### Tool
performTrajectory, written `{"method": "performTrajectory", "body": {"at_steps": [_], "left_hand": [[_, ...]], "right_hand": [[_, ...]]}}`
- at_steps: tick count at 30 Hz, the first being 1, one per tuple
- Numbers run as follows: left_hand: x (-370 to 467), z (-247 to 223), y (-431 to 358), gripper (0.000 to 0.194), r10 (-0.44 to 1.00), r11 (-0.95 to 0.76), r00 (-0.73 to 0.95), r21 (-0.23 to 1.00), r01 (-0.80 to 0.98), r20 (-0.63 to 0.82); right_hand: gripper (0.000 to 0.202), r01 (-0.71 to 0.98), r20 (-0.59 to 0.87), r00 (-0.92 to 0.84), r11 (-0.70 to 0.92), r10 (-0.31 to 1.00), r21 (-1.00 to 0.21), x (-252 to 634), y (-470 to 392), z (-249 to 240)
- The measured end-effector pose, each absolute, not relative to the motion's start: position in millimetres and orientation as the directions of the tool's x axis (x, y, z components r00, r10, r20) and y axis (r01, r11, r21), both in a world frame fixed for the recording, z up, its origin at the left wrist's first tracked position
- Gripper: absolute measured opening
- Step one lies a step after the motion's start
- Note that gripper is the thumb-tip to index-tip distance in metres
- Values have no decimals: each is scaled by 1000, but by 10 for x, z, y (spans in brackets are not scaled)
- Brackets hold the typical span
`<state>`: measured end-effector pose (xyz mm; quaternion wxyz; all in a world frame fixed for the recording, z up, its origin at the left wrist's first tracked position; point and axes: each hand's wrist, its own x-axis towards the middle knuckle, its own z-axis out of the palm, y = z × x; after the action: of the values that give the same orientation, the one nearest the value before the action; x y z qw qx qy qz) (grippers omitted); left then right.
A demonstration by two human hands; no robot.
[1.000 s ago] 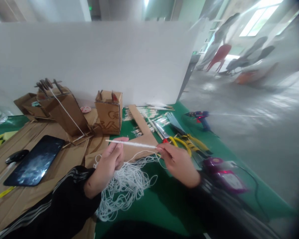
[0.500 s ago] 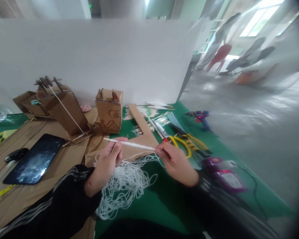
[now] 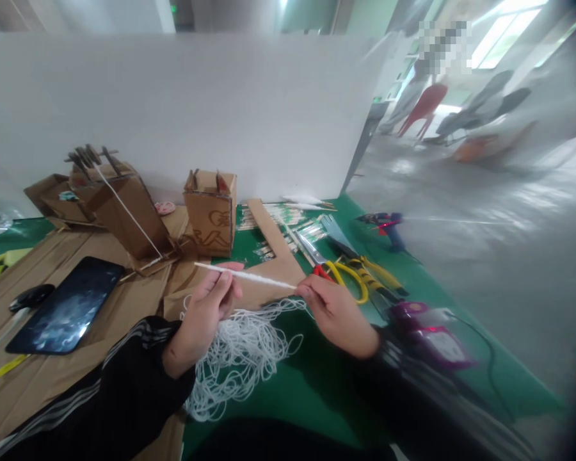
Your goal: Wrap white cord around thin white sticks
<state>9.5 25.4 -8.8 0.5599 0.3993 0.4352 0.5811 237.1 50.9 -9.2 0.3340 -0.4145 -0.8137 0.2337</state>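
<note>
Pinching a slim white-wrapped stick (image 3: 256,278) in front of me, I have it between both hands: my left hand (image 3: 210,306) clasps it with thumb and fingers, its bare-looking tip poking out past them, while my right hand (image 3: 338,314) nips the other end in its fingertips. It should be very light and fairly stiff along its length, though thin enough to snap if bent; the wrapping looks soft and fuzzy, likely to scuff or slip, so I judge the ends the better place to hold. Under and between my hands lies a tangle of white cord (image 3: 242,365), some strands reaching toward my right hand; whether any joins the stick I cannot tell. Just beyond my right hand are yellow-handled scissors (image 3: 361,289) and pliers (image 3: 370,282), with a glue gun (image 3: 391,232) farther out. Beyond my left hand stands a cardboard box (image 3: 210,221); left of it lies a phone (image 3: 67,307).
</note>
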Motion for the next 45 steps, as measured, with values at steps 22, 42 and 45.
{"method": "performTrajectory", "body": {"at_steps": [22, 42, 45], "left_hand": [[110, -92, 236, 23, 1000, -17, -21, 942, -335, 11], [134, -109, 207, 23, 1000, 12, 12, 946, -323, -8], [133, -111, 205, 22, 1000, 1, 6, 948, -317, 1]], "right_hand": [[16, 512, 341, -460, 559, 820, -653, 2354, 492, -114], [20, 522, 339, -442, 546, 830, -655, 2348, 470, -114], [13, 505, 342, -424, 532, 839, -680, 2348, 460, -116]]}}
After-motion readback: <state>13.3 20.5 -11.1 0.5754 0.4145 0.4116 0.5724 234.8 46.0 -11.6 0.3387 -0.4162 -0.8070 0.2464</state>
